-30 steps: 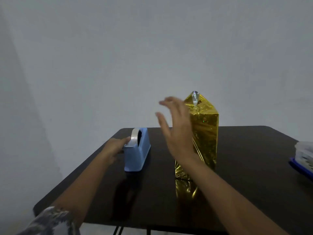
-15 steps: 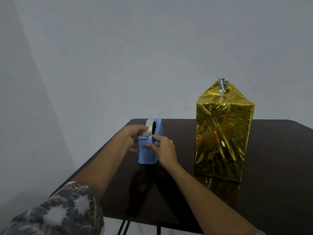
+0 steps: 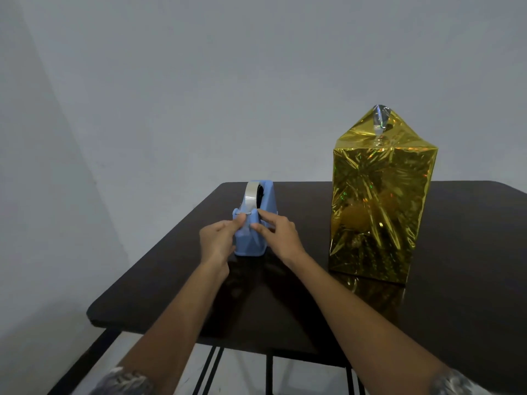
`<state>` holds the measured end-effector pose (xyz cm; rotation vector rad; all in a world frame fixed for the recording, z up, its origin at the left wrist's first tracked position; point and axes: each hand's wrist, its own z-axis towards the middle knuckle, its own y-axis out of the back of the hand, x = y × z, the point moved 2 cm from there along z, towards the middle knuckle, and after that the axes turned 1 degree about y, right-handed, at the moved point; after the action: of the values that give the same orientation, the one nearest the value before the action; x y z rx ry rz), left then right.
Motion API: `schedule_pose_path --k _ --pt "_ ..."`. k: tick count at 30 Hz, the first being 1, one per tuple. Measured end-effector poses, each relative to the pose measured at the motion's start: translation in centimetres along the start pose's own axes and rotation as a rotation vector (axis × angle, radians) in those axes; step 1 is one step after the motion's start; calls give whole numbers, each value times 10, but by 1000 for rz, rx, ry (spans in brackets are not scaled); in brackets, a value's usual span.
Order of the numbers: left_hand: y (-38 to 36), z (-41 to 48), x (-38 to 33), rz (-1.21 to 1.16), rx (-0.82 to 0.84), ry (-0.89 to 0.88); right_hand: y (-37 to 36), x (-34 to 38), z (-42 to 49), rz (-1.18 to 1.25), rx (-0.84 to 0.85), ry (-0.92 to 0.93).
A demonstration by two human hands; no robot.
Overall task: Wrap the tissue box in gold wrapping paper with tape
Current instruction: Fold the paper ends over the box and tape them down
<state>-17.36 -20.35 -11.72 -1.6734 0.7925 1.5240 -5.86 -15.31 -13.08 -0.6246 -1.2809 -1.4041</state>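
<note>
The tissue box wrapped in gold paper (image 3: 376, 206) stands upright on the right of the dark table (image 3: 462, 295), its top gathered into a taped peak. Left of it sits a blue tape dispenser (image 3: 269, 199) with a clear tape roll (image 3: 251, 192). My left hand (image 3: 218, 242) grips the dispenser's front left side near the cutter, fingers curled. My right hand (image 3: 281, 235) is at the front of the dispenser. Its thumb and forefinger pinch just below the cutter, where the tape end lies. Neither hand touches the gold box.
A pale wall rises behind the table and on the left. The table's near edge and black metal legs (image 3: 212, 369) show between my forearms. The table's left corner lies close to the dispenser.
My right hand left the gold box and came to the dispenser's front. My left hand slid from the roll down to the cutter. The view shifted left, and the container at the right edge is gone.
</note>
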Motion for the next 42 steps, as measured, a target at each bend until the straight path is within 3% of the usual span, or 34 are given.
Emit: schedule_pose_path --k 9,16,18,20,23,26,28,31,33,42 --pt "-1 10 14 9 -69 -67 0 -7 6 64 7 58" --pt "1 -8 10 33 -121 9 8 14 -16 -94 32 45" --pt "9 -17 13 29 -153 54 27 38 -40 -7 -8 203" --pt "16 -27 10 -72 -166 70 66 69 -69 14 -114 489" --pt "13 -40 -19 -133 -66 -33 142 98 -98 -20 -476 773" --pt "-18 -57 -73 -76 124 -203 202 100 -99 70 -666 589" --pt "-49 -74 -112 -20 322 -346 220 91 -87 120 -566 339" --pt "-99 -88 -154 87 545 -443 230 78 -73 199 -274 107" --pt "-124 -88 -166 217 636 -451 228 72 -69 215 -172 75" --pt "-175 -86 -164 390 751 -326 225 58 -63 232 -266 157"
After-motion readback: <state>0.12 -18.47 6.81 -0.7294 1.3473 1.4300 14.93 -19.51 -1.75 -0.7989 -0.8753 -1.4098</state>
